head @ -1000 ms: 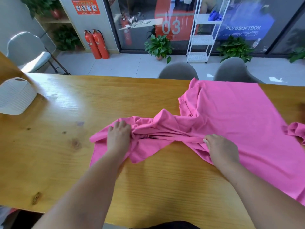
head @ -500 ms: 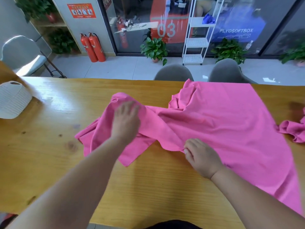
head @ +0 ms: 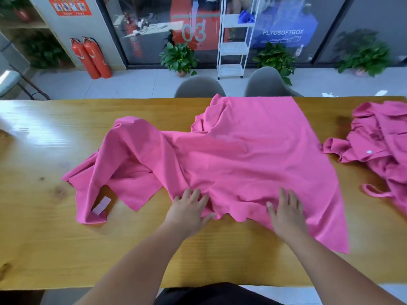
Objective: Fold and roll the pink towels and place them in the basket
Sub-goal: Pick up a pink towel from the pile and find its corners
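Now the pink towel (head: 253,155) lies open over the middle of the desk (head: 44,249), its right half nearly flat and its left part still in loose folds, with a white label (head: 101,204) showing at the near left corner. A second ago both hands held a bunched ridge of cloth at the near edge. Half a second ago the left hand carried a fold up and to the left. That fold is now let go and has fallen outward, so the towel covers more of the desk.

The left hand (head: 189,212) rests on the near edge with the fingers straight and spread. The right hand (head: 286,214) lies flat on the cloth beside it, so the grip of each hand is wide and holds nothing. I judge this to be the step of spreading and smoothing, and the first fold is not yet made. The left part needs to be pulled out flat first.

The near edge is wavy between the hands. The far edge reaches the far side of the desk, in front of two grey chairs (head: 199,86). The near right corner comes close to the near side of the desk. To the left and in front of the person there is bare wood for moving. On the right a pile of pink towels (head: 381,146) lies just beside the towel's edge, so there is less room there. The basket is not in view now.
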`<state>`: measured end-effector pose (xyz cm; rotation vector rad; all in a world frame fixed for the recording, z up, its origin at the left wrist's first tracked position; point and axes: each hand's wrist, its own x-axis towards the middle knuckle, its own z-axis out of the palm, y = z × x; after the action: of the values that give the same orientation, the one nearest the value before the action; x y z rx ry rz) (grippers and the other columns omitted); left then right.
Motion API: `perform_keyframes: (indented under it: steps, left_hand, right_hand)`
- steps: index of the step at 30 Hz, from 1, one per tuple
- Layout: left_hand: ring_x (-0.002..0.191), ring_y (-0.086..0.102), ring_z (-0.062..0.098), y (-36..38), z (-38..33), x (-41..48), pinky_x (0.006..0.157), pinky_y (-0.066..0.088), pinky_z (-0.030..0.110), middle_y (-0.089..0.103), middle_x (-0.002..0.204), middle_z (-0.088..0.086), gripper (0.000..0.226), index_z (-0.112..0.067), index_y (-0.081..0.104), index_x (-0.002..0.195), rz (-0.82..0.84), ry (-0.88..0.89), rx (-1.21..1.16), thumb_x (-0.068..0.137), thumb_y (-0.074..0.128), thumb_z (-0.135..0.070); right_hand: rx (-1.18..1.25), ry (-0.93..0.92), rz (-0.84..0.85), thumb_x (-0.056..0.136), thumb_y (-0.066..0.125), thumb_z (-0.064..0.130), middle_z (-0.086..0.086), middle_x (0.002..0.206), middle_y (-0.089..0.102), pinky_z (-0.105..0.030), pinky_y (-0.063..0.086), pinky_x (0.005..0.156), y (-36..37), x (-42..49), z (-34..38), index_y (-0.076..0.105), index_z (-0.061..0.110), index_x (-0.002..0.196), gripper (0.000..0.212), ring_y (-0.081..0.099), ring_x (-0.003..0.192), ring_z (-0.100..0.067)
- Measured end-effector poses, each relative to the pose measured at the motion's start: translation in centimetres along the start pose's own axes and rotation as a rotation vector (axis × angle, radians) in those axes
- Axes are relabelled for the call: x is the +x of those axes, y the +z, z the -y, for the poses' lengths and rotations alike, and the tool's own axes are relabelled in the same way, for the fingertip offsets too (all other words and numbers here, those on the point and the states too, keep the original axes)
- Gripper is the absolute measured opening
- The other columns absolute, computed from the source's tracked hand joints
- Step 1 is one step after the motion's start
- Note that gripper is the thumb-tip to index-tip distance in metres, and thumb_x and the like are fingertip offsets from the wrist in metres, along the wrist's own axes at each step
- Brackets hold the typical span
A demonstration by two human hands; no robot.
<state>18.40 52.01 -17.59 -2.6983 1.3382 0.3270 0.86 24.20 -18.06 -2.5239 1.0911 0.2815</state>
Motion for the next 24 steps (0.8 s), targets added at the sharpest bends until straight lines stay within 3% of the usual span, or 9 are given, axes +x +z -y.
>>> perform_keyframes:
  steps: [2,7,10,13,15,17,20,24]
  left_hand:
    - [0.126,0.046,0.030,0.0,-1.3,-0.2,0.086,0.055,0.048,0.047,0.144,0.004,0.072,-0.023,0.050,0.140,0.008,-0.084,0.000,0.098,0.027,-0.077]
    - [0.124,0.048,0.029,0.1,-5.1,-1.7,0.082,0.059,0.047,0.049,0.139,0.004,0.064,-0.019,0.056,0.131,0.003,-0.240,-0.088,0.100,0.035,-0.071]
    - [0.116,0.053,0.028,-0.1,-7.8,-3.1,0.077,0.059,0.045,0.053,0.127,0.002,0.055,-0.020,0.056,0.131,-0.008,-0.262,-0.103,0.102,0.040,-0.064]
    - [0.110,0.055,0.028,0.4,-10.6,-4.6,0.071,0.058,0.042,0.053,0.129,0.004,0.048,-0.020,0.054,0.134,0.046,-0.256,-0.020,0.102,0.045,-0.055]
    - [0.104,0.057,0.029,1.0,-12.4,-6.0,0.068,0.056,0.039,0.055,0.127,0.007,0.047,-0.020,0.056,0.133,0.084,-0.247,0.024,0.101,0.047,-0.053]
    - [0.098,0.059,0.028,1.2,-14.1,-7.5,0.064,0.051,0.038,0.058,0.120,0.006,0.043,-0.020,0.056,0.128,0.087,-0.220,0.046,0.102,0.045,-0.053]
    - [0.092,0.065,0.026,0.4,-16.4,-9.6,0.060,0.045,0.037,0.060,0.106,-0.001,0.035,-0.022,0.056,0.118,0.034,-0.178,-0.040,0.106,0.040,-0.050]
    - [0.095,0.066,0.022,0.9,-16.6,-12.1,0.073,0.054,0.040,0.063,0.109,-0.008,0.033,-0.028,0.058,0.124,-0.085,-0.161,-0.208,0.104,0.042,-0.049]
  right_hand:
    - [-0.164,-0.091,0.097,0.099,0.033,0.071,-0.014,0.174,0.004,-0.055,0.022,0.127,-0.1,-1.1,-3.0,0.007,0.026,0.168,0.086,0.007,0.159,-0.036]
    - [-0.320,-0.185,0.199,0.074,-0.002,0.098,0.004,0.174,-0.021,-0.054,0.007,0.128,-2.1,-4.2,-8.4,-0.008,0.037,0.166,0.110,-0.013,0.161,-0.023]
    - [-0.341,-0.185,0.217,0.077,0.013,0.097,0.005,0.173,-0.026,-0.059,0.011,0.128,-3.4,-5.3,-10.4,-0.012,0.037,0.166,0.110,-0.015,0.161,-0.023]
    - [-0.305,-0.170,0.210,0.082,0.033,0.095,0.005,0.173,-0.026,-0.063,0.009,0.126,-4.2,-6.7,-11.3,-0.010,0.038,0.166,0.111,-0.016,0.161,-0.023]
    - [-0.286,-0.150,0.191,0.081,0.027,0.097,0.003,0.175,-0.018,-0.065,0.013,0.124,-4.9,-7.4,-11.5,-0.001,0.036,0.166,0.109,-0.010,0.162,-0.024]
    - [-0.293,-0.109,0.143,0.084,0.017,0.095,-0.002,0.176,0.002,-0.067,0.024,0.119,-5.5,-7.7,-11.8,0.017,0.033,0.164,0.101,0.008,0.160,-0.027]
    - [-0.390,-0.062,0.051,0.088,0.010,0.088,-0.007,0.153,0.039,-0.064,0.042,0.106,-5.9,-7.9,-12.6,0.041,0.027,0.148,0.091,0.042,0.139,-0.031]
    - [-0.471,-0.021,0.071,0.094,0.014,0.083,-0.008,0.141,0.049,-0.061,0.042,0.106,-5.8,-7.4,-12.2,0.047,0.026,0.145,0.083,0.051,0.129,-0.034]
